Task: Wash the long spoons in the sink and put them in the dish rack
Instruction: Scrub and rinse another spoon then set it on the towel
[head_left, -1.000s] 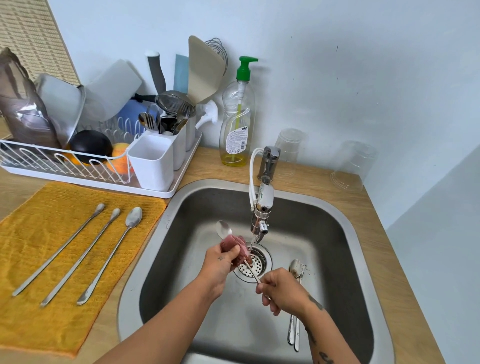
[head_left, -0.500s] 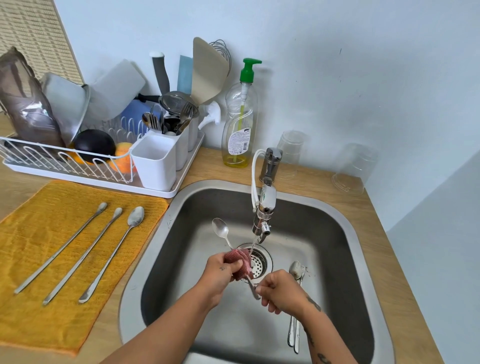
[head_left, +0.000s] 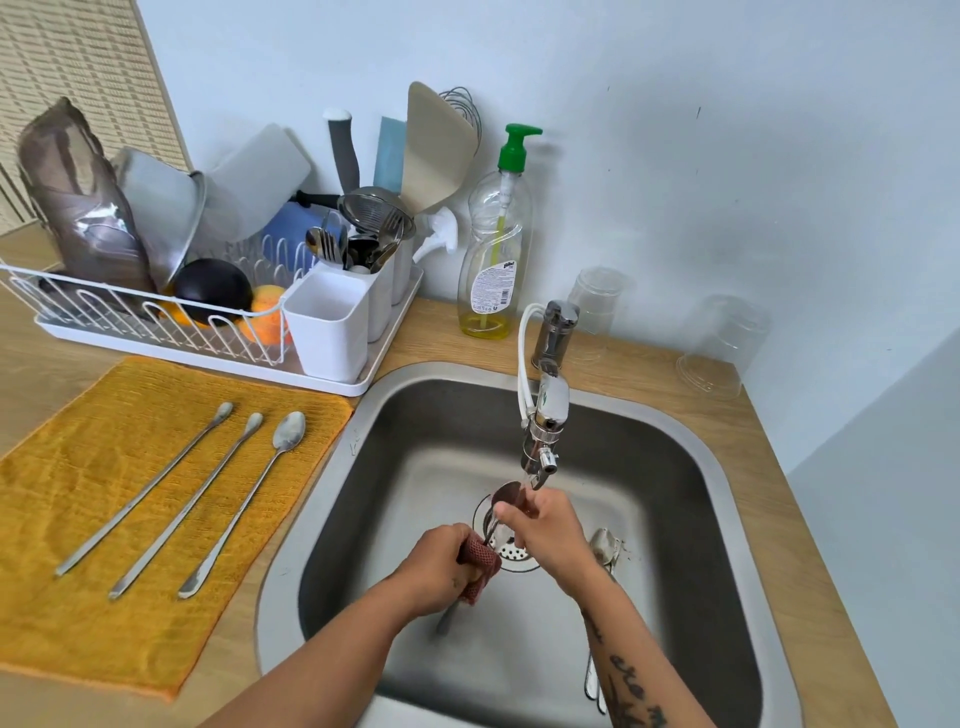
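step: scrubbing one long spoon over the drain, under the tap
left hand: clenched around the red scrub pad, pad wrapped on the spoon's handle; handle end pokes out below my fist
right hand: pinching the same spoon up near its bowl, bowl sits just under the spout
water: cannot tell if it's running
in sink: two more spoons lie on the basin floor to the right of the drain, partly hidden by my right forearm; look unwashed, dark bits beside them
on the mat: three long spoons lie side by side on the yellow cloth left of the sink, bowls toward the rack; washed or not, cannot tell
dish rack: full of other dishes; white cutlery cup at the front looks empty, none of the long spoons are in it
done: nothing racked so far, I judge
left: finish this spoon, rinse, do the sink pair, likely the mat three, rack all six
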